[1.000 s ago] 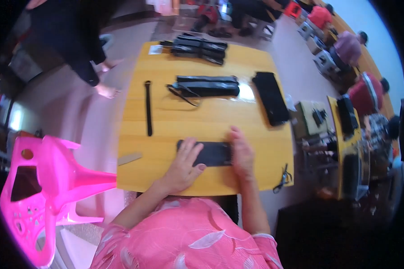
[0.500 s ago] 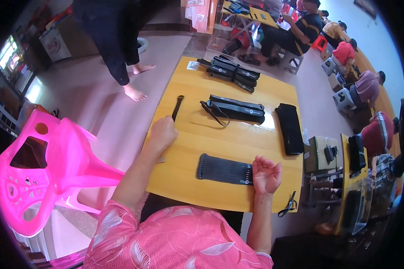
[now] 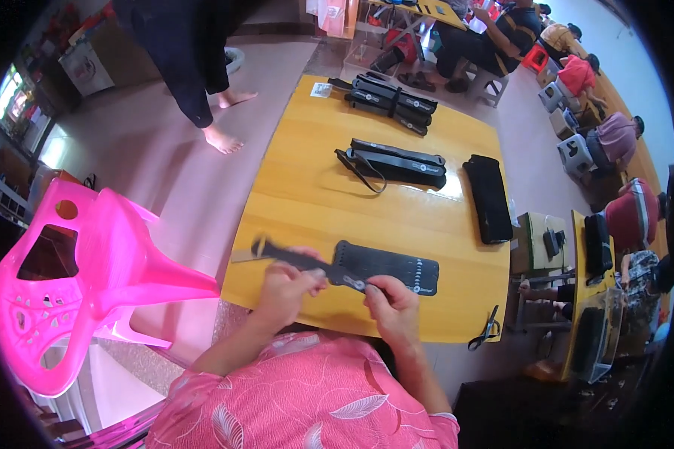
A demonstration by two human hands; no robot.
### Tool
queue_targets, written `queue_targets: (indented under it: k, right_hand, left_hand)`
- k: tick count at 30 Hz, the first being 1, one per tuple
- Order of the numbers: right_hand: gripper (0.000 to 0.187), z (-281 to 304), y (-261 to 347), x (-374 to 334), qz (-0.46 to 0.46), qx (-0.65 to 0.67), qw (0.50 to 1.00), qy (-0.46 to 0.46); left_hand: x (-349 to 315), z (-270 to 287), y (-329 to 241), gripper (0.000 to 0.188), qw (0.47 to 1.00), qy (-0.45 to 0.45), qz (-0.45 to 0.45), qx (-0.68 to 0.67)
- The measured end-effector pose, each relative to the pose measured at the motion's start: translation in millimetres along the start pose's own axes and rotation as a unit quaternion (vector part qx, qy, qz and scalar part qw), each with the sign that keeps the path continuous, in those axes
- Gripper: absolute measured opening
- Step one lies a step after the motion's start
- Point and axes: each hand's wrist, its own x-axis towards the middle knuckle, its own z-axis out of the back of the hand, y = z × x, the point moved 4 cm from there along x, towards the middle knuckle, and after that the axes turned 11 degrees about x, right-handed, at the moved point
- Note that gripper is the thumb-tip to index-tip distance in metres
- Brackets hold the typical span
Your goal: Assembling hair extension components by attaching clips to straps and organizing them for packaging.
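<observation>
Head view, item 1: left hand (image 3: 286, 283), fingers curled shut round a long black strap (image 3: 292, 257); strap runs L to R over the near edge of the yellow wooden surface (image 3: 314, 198), free end w/ small loop poking out past the surface's left edge. Item 2: right hand (image 3: 392, 305), closed in a pinch on the strap's other end, right where it meets the flat black pad (image 3: 386, 267). Pad lies flat on the surface just ahead of both hands, pale markings along its far-right part. Item 3: folded black bundle w/ loose strap (image 3: 397, 162), mid-surface, well apart from the hands. Item 4: stack of similar black pieces (image 3: 386, 101) at the far end, small white tag beside it. Item 5: long black pouch (image 3: 488, 198) near the right edge. Item 6: small black snips (image 3: 487, 329) at the near-right corner. Item 7: pink plastic chair (image 3: 75, 292) on its side, left of the surface. Other people stand and sit beyond. Handling note, judged: keep strap taut betw. the hands, untwisted, pad held flat so the join lines up; right-hand pinch close to the joint gives best control; whether strap is already fixed to pad – can't tell
</observation>
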Motion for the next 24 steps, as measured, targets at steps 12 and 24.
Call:
queue_targets:
  k: [12, 24]
  right_hand:
    - [0.013, 90.5, -6.4, -33.4, -0.119, -0.027, 0.99, -0.076]
    - [0.011, 130.1, -7.0, -18.2, -0.057, -0.125, 0.986, -0.089]
  left_hand:
    - [-12.8, 8.0, 18.8, 0.021, 0.968, 0.134, 0.194, 0.09]
    - [3.5, -2.1, 32.2, 0.012, 0.932, 0.066, -0.024, 0.356]
